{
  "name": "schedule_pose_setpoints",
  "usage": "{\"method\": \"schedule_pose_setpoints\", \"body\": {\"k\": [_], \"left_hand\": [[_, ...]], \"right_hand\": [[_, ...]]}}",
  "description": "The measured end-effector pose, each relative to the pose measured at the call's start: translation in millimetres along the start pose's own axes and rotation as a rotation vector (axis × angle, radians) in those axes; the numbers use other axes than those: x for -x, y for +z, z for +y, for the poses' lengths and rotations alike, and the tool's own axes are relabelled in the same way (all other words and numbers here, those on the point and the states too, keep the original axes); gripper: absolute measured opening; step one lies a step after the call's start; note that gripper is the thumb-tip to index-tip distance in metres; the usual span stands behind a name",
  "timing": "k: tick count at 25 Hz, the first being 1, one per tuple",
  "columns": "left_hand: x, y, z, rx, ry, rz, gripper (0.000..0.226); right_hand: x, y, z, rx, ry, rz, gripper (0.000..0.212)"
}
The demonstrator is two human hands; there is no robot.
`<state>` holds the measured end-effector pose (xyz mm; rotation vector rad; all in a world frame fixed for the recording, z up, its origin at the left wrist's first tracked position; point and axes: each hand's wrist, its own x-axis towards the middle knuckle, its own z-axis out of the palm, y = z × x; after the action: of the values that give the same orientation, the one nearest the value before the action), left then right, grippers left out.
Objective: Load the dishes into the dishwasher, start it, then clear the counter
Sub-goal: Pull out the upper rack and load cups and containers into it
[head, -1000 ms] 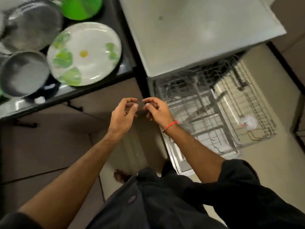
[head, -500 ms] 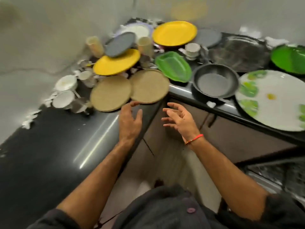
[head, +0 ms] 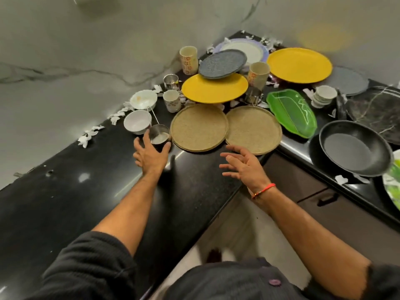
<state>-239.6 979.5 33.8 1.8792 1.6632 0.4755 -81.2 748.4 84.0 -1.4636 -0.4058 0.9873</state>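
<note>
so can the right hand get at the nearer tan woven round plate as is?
Probably yes: the right hand hovers open just short of the tan woven round plate at the counter edge, with nothing between them.

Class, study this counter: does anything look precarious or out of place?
Yes. The dark grey plate sits tilted atop a yellow plate, and torn white scraps litter the black counter by the wall.
</note>
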Motion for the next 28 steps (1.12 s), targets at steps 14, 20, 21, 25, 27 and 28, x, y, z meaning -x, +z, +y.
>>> {"method": "schedule_pose_setpoints", "body": {"k": [14,20,21,25,27,28], "left_hand": [[188.3,38.6,128.4,0.36,0.577,-0.758,0.025],[372.4,120.7,212.0,0.311,0.086,-1.509,0.048],[406.2,132.8,220.3,0.248,0.082,-1.564,0.051],[566.3,185.4,235.0,-0.036,0.147,-1.746,0.052],[651.6,208.9,224.3,-0.248,0.301,-1.808,0.053],[691.4,221.6,214.4,-0.361,0.428,-1.831,0.052]], "right_hand": [[93.1,-131.4,11.5,0.317,-0.274,0.368,0.074],[259.7,-274.1,83.6,0.429,-0.217,0.68,0.016],[296.1,-290.1,98.8,0.358,-0.186,0.741,0.013],[449.8,-341.6,167.9,0.132,-0.064,1.095,0.019],[520.4,-359.3,212.1,-0.04,-0.02,1.296,0.021],[553.1,-366.2,236.6,-0.132,0.004,1.405,0.021]]}}
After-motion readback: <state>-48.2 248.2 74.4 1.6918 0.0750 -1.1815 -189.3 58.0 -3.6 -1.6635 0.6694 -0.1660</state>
